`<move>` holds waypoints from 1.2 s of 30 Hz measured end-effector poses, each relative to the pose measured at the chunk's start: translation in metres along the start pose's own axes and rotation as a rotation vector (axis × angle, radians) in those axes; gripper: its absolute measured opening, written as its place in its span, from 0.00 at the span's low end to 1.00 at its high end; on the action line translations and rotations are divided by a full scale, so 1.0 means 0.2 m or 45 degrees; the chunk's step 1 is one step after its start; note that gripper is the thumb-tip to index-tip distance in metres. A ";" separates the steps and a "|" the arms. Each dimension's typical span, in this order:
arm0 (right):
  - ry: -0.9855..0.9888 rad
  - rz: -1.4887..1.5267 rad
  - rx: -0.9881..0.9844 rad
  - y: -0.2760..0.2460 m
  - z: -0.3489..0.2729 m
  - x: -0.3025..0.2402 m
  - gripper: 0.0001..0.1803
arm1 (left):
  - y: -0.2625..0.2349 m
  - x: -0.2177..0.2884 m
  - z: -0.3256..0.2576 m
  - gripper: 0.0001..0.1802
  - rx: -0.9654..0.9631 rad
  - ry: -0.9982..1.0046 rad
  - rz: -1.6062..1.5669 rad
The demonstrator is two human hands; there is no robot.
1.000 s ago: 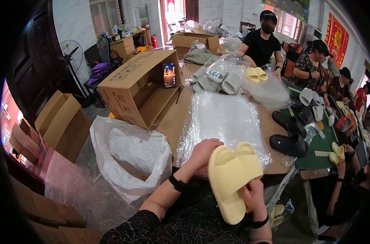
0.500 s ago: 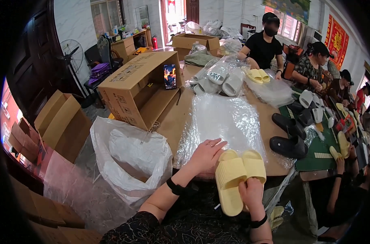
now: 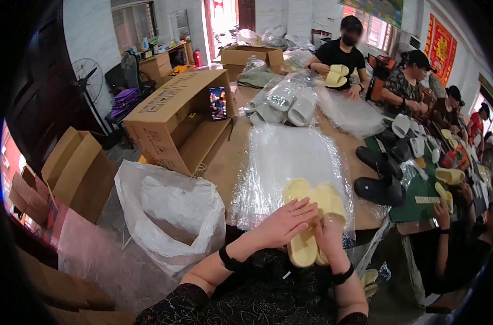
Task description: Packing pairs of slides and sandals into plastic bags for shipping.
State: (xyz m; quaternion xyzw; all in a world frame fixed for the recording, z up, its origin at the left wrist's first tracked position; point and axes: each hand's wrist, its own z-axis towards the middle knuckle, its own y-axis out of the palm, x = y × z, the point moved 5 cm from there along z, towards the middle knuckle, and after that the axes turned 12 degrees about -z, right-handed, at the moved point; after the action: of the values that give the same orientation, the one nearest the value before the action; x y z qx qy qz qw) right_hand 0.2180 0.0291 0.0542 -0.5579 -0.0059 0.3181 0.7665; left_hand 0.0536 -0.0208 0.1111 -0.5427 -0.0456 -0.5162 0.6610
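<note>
A pair of pale yellow slippers [image 3: 303, 253] lies side by side over the near edge of a stack of clear plastic bags [image 3: 290, 151]. My left hand [image 3: 290, 221] rests across the left slipper's strap, fingers stretched out and lying flat. Around the inner side of the right slipper, by its strap, closes my right hand [image 3: 330, 238]; some of its fingers are hidden. White slippers [image 3: 302, 108] in clear wrapping sit beyond the bags.
An open cardboard box [image 3: 165, 116] with a phone [image 3: 218, 103] stands left of the bags. Below it hangs a white sack [image 3: 203, 208]. Black slippers [image 3: 379, 189] lie to the right. Across the table a co-worker [image 3: 341, 59] holds yellow slippers [image 3: 337, 76]; others sit further right.
The slippers have moved forward over the bags. My left hand has shifted right, from beside the slippers onto the left strap. Across the table, the co-worker has picked up the yellow slippers.
</note>
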 end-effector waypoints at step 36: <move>0.236 0.098 -0.121 -0.03 0.34 0.03 0.22 | 0.02 -0.61 -0.09 0.33 0.564 -0.386 0.218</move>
State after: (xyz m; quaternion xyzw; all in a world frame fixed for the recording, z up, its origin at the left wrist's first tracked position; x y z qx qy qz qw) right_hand 0.2010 0.0879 0.0829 -0.6204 0.0713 0.2937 0.7237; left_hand -0.0090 0.0426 0.0267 -0.4578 -0.2098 -0.3488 0.7904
